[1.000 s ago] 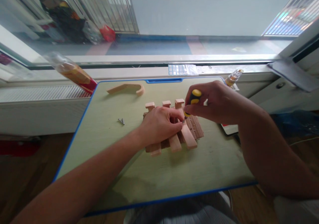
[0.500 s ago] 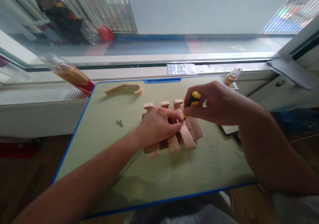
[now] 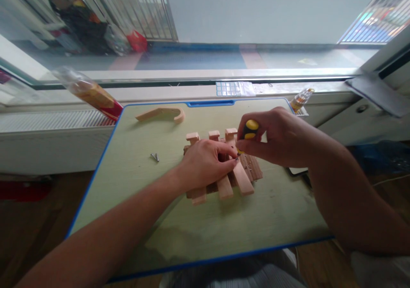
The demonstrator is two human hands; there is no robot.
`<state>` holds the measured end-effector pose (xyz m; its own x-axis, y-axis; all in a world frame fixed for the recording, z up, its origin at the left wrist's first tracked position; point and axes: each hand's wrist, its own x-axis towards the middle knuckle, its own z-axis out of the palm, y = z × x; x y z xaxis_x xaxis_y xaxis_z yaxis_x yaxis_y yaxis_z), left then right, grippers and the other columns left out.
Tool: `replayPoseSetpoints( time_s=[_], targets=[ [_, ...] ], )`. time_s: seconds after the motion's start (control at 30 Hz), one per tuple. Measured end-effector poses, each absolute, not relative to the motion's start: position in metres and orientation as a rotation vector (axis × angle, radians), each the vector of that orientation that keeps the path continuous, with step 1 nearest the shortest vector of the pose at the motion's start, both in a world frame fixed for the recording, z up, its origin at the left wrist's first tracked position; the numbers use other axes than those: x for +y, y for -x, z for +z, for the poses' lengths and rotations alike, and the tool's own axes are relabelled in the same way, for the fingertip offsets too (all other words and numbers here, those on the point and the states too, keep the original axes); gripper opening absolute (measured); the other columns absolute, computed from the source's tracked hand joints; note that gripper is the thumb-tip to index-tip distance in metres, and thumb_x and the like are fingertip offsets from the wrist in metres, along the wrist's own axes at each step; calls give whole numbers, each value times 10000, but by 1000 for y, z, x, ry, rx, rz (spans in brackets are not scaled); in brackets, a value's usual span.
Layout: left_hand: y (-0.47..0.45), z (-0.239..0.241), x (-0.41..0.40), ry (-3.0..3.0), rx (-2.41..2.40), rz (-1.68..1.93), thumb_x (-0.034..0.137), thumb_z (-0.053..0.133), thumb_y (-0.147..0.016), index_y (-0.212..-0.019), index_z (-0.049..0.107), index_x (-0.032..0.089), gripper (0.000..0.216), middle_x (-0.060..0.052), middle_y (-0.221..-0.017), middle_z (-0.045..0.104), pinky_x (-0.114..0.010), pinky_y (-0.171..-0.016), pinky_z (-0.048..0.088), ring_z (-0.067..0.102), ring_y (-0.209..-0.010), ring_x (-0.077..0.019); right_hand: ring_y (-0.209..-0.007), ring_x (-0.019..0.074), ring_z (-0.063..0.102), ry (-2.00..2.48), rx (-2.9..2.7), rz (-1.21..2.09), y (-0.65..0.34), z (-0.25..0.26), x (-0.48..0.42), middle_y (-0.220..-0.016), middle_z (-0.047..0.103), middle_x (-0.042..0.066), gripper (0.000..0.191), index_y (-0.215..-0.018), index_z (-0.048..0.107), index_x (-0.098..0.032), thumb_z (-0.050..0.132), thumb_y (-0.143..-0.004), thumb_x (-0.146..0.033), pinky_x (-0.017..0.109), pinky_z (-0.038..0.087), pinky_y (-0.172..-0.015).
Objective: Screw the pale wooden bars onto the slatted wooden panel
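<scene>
My right hand [image 3: 275, 136] is wrapped round the yellow and black handle of a screwdriver [image 3: 250, 130], which points down at a small screw [image 3: 237, 158]. Thumb and forefinger of my left hand [image 3: 206, 162] pinch around that screw, while the palm lies over the wooden pieces. Under both hands is a brown board [image 3: 255, 168] with several small holes or screws at its right end. Across it lie three pale wooden hooks, the right one [image 3: 244, 183] under the screw, the middle one [image 3: 225, 190] and the left one [image 3: 199, 197] partly covered by my left hand.
Another pale hook [image 3: 160, 112] lies at the table's back left, with loose screws [image 3: 155, 157] nearer me. The blue-edged table [image 3: 128, 202] stands against a windowsill. Bottles stand beyond its back left [image 3: 96, 97] and back right [image 3: 301, 100] corners.
The whole view has shifted very slightly. Both hands stay at the same screw, the screwdriver still held over it, and the wooden pieces keep their arrangement.
</scene>
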<state>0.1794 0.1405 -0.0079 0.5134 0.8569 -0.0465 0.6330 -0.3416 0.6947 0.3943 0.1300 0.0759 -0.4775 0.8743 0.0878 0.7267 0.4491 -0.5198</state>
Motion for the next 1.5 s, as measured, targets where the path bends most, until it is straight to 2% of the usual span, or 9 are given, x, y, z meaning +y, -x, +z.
replayPoseSetpoints(
  time_s=[0.17, 0.37, 0.6, 0.8, 0.9, 1.07, 1.27, 1.5],
  targets=[
    [-181, -6, 141, -2121, 1231, 423, 371, 755, -841, -902, 880, 271, 171, 19, -691, 745, -262, -561, 371, 614, -625, -144, -606, 125, 486, 1354, -2391, 612, -392, 75, 128, -704, 668, -2, 153, -887, 732, -196, 687, -916, -340, 314, 329, -586],
    [-182, -6, 141, -2111, 1261, 423, 355, 748, -835, -901, 874, 266, 167, 23, -644, 707, -265, -560, 355, 588, -612, -145, -624, 127, 499, 1321, -2418, 598, -393, 74, 130, -722, 678, -3, 153, -906, 744, -202, 705, -921, -349, 309, 338, -594],
    [-182, -3, 139, -2119, 1254, 431, 334, 758, -835, -919, 880, 277, 158, 27, -675, 734, -275, -591, 390, 609, -620, -143, -594, 119, 466, 1393, -2388, 592, -394, 76, 132, -686, 652, -11, 181, -898, 755, -182, 698, -912, -353, 311, 322, -564],
    [-180, -5, 139, -2094, 1212, 464, 336, 753, -856, -913, 888, 288, 155, 15, -767, 807, -278, -640, 452, 690, -694, -159, -595, 117, 471, 1381, -2379, 600, -394, 75, 131, -681, 643, -18, 187, -903, 751, -183, 696, -912, -363, 300, 334, -565],
    [-179, -5, 140, -2097, 1200, 461, 340, 753, -852, -896, 890, 279, 157, 8, -784, 819, -279, -646, 461, 707, -711, -166, -590, 116, 465, 1386, -2382, 587, -392, 75, 129, -684, 648, -19, 190, -883, 726, -191, 699, -914, -377, 298, 328, -565],
    [-179, -4, 139, -2122, 1249, 440, 357, 750, -846, -880, 890, 279, 164, 13, -689, 772, -279, -609, 424, 654, -636, -155, -599, 112, 449, 1337, -2397, 549, -390, 74, 129, -688, 646, -20, 224, -826, 643, -207, 703, -929, -396, 285, 325, -580],
    [-178, -3, 138, -2115, 1225, 452, 369, 748, -850, -914, 885, 273, 179, 20, -672, 744, -271, -594, 414, 633, -612, -147, -578, 108, 319, 1327, -2417, 487, -391, 73, 129, -603, 520, -63, 386, -756, 514, -237, 692, -958, -514, 271, 281, -553],
    [-174, -3, 136, -2074, 1147, 490, 421, 766, -869, -974, 867, 242, 230, 34, -616, 667, -250, -551, 379, 565, -553, -115, -548, 109, 284, 1366, -2413, 442, -390, 75, 128, -563, 456, -73, 452, -715, 498, -241, 720, -939, -564, 291, 236, -548]
  ],
)
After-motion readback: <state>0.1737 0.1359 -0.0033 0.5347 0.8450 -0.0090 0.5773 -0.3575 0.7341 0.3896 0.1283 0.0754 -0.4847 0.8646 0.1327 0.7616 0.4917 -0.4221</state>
